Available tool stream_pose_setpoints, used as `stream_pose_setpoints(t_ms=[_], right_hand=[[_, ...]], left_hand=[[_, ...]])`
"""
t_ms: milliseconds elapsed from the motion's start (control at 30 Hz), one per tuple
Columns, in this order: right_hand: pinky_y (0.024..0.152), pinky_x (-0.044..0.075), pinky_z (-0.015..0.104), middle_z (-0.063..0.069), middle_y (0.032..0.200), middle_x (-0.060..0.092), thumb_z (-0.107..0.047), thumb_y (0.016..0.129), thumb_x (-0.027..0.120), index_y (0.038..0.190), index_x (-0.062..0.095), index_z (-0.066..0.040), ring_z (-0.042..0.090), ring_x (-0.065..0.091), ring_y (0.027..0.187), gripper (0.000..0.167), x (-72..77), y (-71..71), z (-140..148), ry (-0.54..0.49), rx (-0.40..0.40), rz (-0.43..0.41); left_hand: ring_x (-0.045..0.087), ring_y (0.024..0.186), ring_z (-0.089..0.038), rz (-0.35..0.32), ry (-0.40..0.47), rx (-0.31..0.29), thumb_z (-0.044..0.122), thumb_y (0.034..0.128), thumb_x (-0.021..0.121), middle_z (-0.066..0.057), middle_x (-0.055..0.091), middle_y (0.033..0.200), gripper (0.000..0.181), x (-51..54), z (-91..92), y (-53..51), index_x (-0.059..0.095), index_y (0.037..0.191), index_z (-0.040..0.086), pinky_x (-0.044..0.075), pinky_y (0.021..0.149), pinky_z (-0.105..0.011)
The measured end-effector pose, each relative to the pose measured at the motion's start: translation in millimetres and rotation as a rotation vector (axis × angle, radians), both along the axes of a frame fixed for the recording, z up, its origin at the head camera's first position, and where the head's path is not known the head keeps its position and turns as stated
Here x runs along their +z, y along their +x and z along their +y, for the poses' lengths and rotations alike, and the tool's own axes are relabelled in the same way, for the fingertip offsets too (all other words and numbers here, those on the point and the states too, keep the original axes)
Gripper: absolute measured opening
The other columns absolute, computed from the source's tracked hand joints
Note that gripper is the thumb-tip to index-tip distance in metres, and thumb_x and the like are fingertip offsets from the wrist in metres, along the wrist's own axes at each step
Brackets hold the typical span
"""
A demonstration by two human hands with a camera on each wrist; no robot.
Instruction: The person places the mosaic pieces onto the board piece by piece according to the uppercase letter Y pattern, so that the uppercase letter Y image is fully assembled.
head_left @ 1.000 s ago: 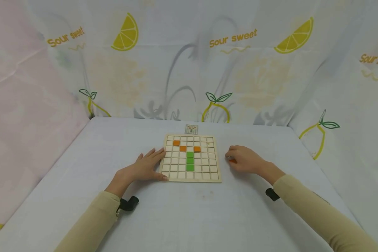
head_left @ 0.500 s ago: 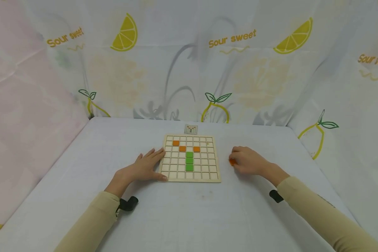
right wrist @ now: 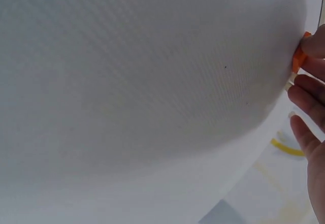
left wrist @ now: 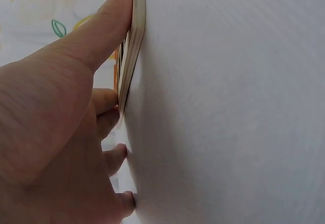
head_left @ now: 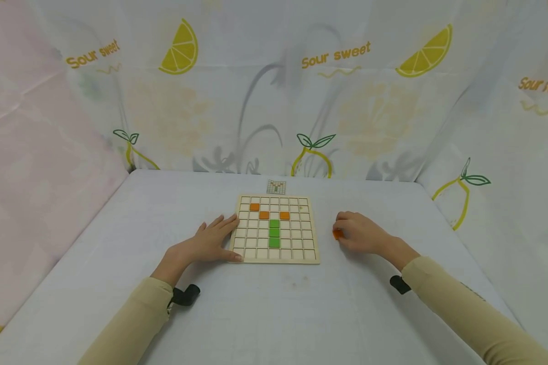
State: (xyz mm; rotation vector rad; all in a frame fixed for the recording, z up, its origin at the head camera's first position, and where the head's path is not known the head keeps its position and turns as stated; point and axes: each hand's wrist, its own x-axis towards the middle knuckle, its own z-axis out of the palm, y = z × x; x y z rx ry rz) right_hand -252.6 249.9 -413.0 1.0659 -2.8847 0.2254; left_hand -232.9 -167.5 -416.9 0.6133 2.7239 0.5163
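In the head view a wooden grid board [head_left: 314, 243] lies flat on the table. Three orange tiles, one of them the left tile [head_left: 254, 207], sit in its upper cells, and a column of green tiles [head_left: 274, 233] stands in the middle. My left hand [head_left: 210, 240] rests at the board's left side, fingers spread and touching the edge; in the left wrist view the thumb [left wrist: 109, 28] lies along the board's front side. Right of the board, my right hand [head_left: 360, 234] pinches an orange tile [right wrist: 300, 56] between thumb and fingertips, low over the tablecloth. Its fingers partly hide that tile.
A small pattern card [head_left: 276, 187] lies just behind the board, showing a Y-like figure. White cloth [head_left: 274, 314] covers the table. Printed fabric [head_left: 237, 101] with lemon drawings hangs behind and at both sides.
My right hand has shifted slightly to the right, away from the board, and more of the orange tile shows at its fingertips. The left hand and the tiles on the board stay put.
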Motion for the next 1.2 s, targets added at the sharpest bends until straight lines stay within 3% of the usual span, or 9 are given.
stream_pose_setpoints(t_ms=[633,1200], right_hand=[[0.076,0.053,0.033,-0.002,0.086,0.065,-0.006,0.083,0.066,0.093,0.072,-0.009,0.011,0.055,0.077,0.012,3.6,-3.6,-12.5,-0.019,-0.035,0.016],[0.072,0.052,0.031,0.0,0.086,0.065,-0.007,0.087,0.066,0.096,0.074,-0.007,0.011,0.055,0.074,0.013,7.7,-19.8,-30.4,-0.075,-0.091,-0.006]], left_hand=[[0.007,0.155,-0.041,0.008,0.01,-0.001,0.063,0.0798,0.072,-0.007,0.015,0.168,0.109,0.0,-3.0,0.9,0.018,0.16,0.013,0.005,0.117,-0.072],[0.006,0.155,-0.04,-0.002,0.012,0.003,0.062,0.0796,0.073,-0.006,0.013,0.169,0.109,-0.4,-1.4,0.5,0.018,0.16,0.013,0.004,0.117,-0.072]])
